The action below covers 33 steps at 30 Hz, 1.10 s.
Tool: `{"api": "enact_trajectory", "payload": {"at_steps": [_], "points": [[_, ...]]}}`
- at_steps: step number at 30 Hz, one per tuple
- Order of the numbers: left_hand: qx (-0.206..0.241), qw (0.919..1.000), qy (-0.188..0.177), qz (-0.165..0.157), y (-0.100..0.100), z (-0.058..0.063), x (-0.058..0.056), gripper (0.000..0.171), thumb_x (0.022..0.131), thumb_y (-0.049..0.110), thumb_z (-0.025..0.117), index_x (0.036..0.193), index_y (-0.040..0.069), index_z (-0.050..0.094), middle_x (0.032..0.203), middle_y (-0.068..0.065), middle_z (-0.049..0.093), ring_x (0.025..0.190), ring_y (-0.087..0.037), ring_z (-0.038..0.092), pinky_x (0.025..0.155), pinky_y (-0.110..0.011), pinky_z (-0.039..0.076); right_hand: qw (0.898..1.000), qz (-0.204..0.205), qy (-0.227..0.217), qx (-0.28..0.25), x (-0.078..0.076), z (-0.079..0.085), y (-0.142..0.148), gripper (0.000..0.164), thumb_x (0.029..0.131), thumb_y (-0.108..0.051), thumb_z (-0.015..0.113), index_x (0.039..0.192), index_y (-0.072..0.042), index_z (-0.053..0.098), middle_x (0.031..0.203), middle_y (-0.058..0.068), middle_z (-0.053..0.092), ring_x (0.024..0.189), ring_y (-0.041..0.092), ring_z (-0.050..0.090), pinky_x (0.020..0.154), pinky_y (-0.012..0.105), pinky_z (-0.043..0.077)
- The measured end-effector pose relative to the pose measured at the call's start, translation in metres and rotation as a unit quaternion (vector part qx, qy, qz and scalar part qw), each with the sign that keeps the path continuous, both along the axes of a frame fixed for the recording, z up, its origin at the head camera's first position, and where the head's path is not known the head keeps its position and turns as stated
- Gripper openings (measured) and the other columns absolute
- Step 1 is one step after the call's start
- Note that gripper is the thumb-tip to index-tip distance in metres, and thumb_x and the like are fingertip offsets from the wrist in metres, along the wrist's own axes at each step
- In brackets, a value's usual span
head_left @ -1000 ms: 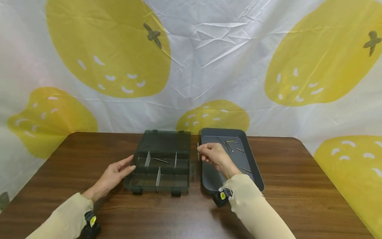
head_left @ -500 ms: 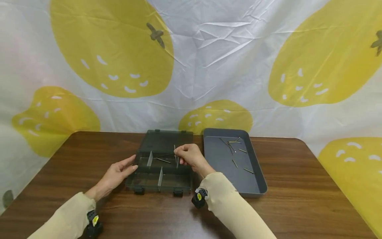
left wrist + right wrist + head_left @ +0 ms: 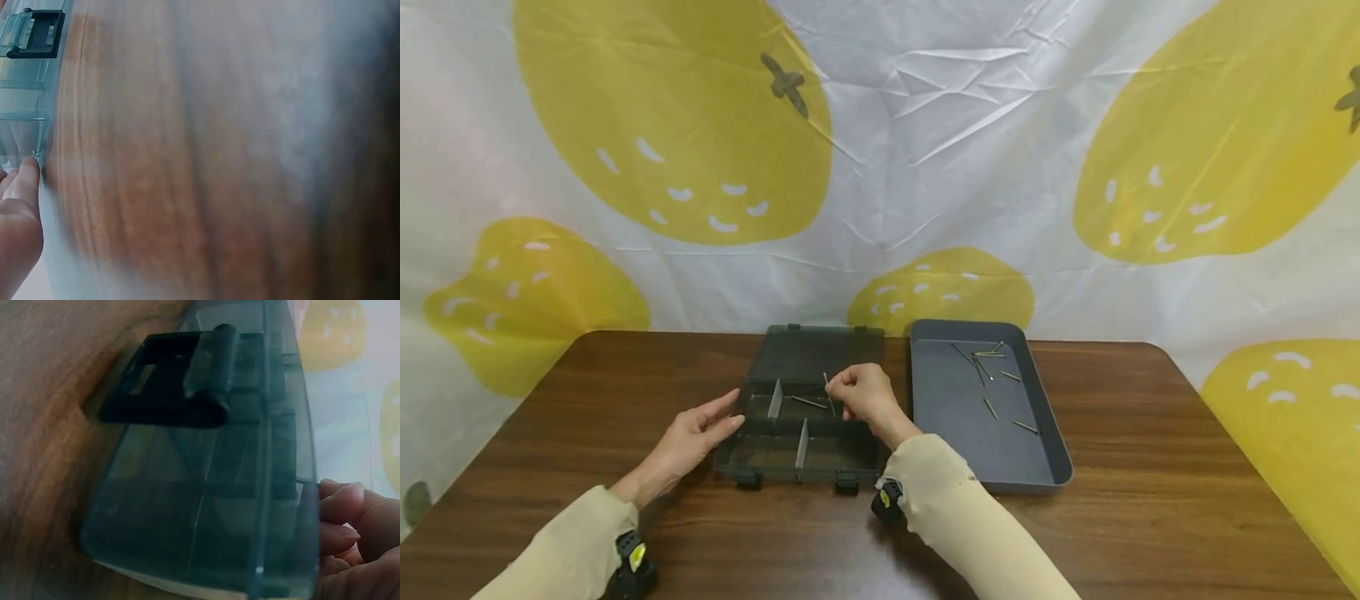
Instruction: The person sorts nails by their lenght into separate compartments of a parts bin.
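Observation:
A dark translucent compartment box (image 3: 842, 451) stands open on the table, its lid (image 3: 820, 357) laid back at the far side. My right hand (image 3: 867, 398) is over the box's back row of compartments and pinches a thin metal nail (image 3: 827, 381) held nearly upright between thumb and fingertips. Below it, a nail (image 3: 808, 402) lies in the middle back compartment. With fingers fairly straight, my left hand (image 3: 688, 442) touches the box's left side; in the left wrist view a fingertip meets the clear wall (image 3: 22, 103). In the right wrist view the box wall hides part of the right hand.
A grey tray (image 3: 942, 442) sits right of the box, with several loose nails (image 3: 991, 408) scattered in it. Two black latches (image 3: 847, 482) stick out from the box's front. A fruit-printed cloth (image 3: 880, 167) hangs behind the brown wooden table (image 3: 1150, 475).
My right hand has carried the nail left from the tray to above the box, and lowered it slightly toward the back middle compartment. The left hand has stayed at the box's side.

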<state>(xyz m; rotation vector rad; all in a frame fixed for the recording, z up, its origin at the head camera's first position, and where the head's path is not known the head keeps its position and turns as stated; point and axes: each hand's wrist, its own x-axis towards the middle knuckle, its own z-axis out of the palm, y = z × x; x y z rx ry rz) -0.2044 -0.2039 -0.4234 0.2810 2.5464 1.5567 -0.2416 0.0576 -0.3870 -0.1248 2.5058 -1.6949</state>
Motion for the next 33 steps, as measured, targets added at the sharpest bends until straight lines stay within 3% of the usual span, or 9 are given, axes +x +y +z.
{"api": "enact_trajectory", "payload": {"at_steps": [6, 13, 21, 33], "points": [[-0.002, 1.0000, -0.002, -0.002, 0.0002, 0.0009, 0.0000, 0.064, 0.097, 0.033, 0.053, 0.148, 0.003, 0.028, 0.149, -0.022, 0.029, 0.132, -0.036, 0.038, 0.102, -0.049, 0.040, 0.999, 0.006, 0.031, 0.043, 0.0011, 0.0009, -0.0002, 0.013, 0.086, -0.007, 0.064, 0.082, 0.002, 0.072, 0.075, 0.011, 0.071, 0.035, 0.005, 0.045, 0.042, 0.018, 0.039], [0.007, 0.9999, -0.012, -0.008, 0.0004, 0.0011, 0.0000, 0.065, 0.097, 0.032, 0.053, 0.149, 0.004, 0.025, 0.151, -0.023, 0.025, 0.130, -0.037, 0.041, 0.102, -0.050, 0.039, 0.998, 0.005, 0.038, 0.058, 0.0025, 0.0029, 0.0009, 0.011, 0.084, -0.009, 0.067, 0.078, -0.003, 0.073, 0.065, 0.014, 0.068, 0.038, 0.011, 0.050, 0.045, 0.018, 0.040], [0.004, 1.0000, -0.005, -0.003, 0.0007, -0.0005, -0.0003, 0.063, 0.097, 0.030, 0.053, 0.148, 0.003, 0.026, 0.149, -0.025, 0.028, 0.127, -0.037, 0.045, 0.101, -0.049, 0.041, 0.999, 0.007, 0.029, 0.039, 0.0027, 0.0011, 0.0017, 0.010, 0.084, -0.008, 0.068, 0.079, -0.001, 0.073, 0.076, 0.013, 0.072, 0.038, 0.006, 0.050, 0.043, 0.016, 0.041], [-0.003, 1.0000, -0.008, -0.004, 0.0006, 0.0006, 0.0004, 0.064, 0.097, 0.033, 0.053, 0.148, 0.004, 0.026, 0.149, -0.025, 0.027, 0.129, -0.038, 0.043, 0.100, -0.048, 0.041, 1.000, 0.013, -0.005, -0.008, 0.0006, -0.0006, 0.0048, 0.012, 0.086, -0.007, 0.067, 0.083, 0.003, 0.072, 0.069, 0.020, 0.068, 0.040, 0.006, 0.049, 0.042, 0.019, 0.040]]}}
